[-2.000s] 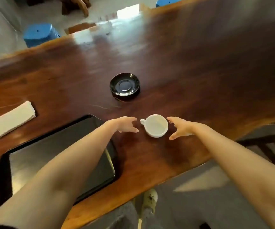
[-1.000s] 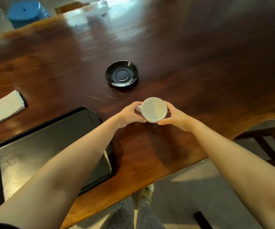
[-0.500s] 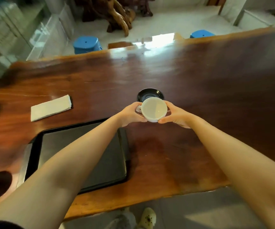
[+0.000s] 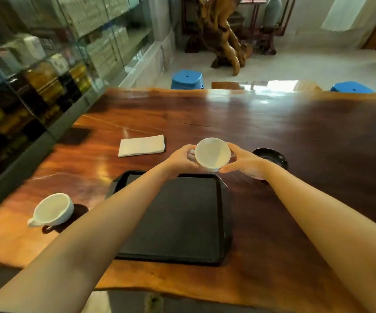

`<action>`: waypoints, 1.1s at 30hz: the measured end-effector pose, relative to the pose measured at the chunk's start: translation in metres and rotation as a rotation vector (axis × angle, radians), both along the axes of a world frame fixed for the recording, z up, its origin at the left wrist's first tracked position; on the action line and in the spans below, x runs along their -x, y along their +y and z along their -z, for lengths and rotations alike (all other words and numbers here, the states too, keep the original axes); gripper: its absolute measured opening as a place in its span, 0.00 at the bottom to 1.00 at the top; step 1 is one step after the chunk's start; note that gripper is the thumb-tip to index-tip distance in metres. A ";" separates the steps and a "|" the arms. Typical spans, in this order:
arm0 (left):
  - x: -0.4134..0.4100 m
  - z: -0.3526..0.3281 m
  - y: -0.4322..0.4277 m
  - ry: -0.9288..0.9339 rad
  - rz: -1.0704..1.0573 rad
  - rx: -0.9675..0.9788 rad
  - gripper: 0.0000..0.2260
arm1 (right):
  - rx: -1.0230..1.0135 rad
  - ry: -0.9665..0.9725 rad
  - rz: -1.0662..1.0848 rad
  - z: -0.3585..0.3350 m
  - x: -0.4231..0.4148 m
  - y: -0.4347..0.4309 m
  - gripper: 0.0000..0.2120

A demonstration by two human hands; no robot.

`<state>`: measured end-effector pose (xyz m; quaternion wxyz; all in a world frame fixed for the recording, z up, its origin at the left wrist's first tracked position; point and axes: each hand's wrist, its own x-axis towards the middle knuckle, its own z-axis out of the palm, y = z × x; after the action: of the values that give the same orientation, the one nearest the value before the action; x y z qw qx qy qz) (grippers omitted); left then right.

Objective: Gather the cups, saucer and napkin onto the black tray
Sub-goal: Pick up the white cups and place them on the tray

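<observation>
Both hands hold an empty white cup (image 4: 212, 154) in the air above the far edge of the black tray (image 4: 182, 218). My left hand (image 4: 181, 160) grips its handle side and my right hand (image 4: 243, 163) cradles the other side. The tray lies bare on the wooden table (image 4: 295, 136), close to the near edge. A second white cup (image 4: 52, 210) stands on the table left of the tray. A folded white napkin (image 4: 141, 145) lies beyond the tray. The black saucer (image 4: 270, 155) sits to the right, partly hidden behind my right hand.
A glass display cabinet (image 4: 35, 64) runs along the table's left side. Two blue stools (image 4: 186, 79) stand past the far edge, with a carved wooden root piece (image 4: 223, 35) on the floor behind them. My foot shows below the near table edge.
Both hands closed on the white cup, lifted it off the table and carried it left to the tray's far edge. The view swung left, bringing the second cup into sight.
</observation>
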<state>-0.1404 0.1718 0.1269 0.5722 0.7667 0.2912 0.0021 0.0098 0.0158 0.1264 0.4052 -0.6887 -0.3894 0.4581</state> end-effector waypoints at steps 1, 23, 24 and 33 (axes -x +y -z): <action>0.010 0.002 0.010 -0.002 -0.014 0.000 0.36 | 0.008 -0.009 -0.017 0.001 0.007 0.012 0.35; 0.152 0.098 0.159 0.071 -0.239 0.129 0.30 | 0.230 0.046 -0.042 0.088 0.140 0.199 0.40; 0.153 0.101 0.159 0.068 -0.255 0.130 0.30 | 0.239 0.043 -0.044 0.091 0.140 0.200 0.40; 0.147 0.140 0.131 0.095 -0.387 0.105 0.30 | 0.307 0.071 -0.088 0.123 0.134 0.196 0.40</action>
<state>-0.2875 0.3027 -0.0135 0.5860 0.6646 0.4596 0.0606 -0.1242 0.2113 0.0029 0.2880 -0.7083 -0.3302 0.5535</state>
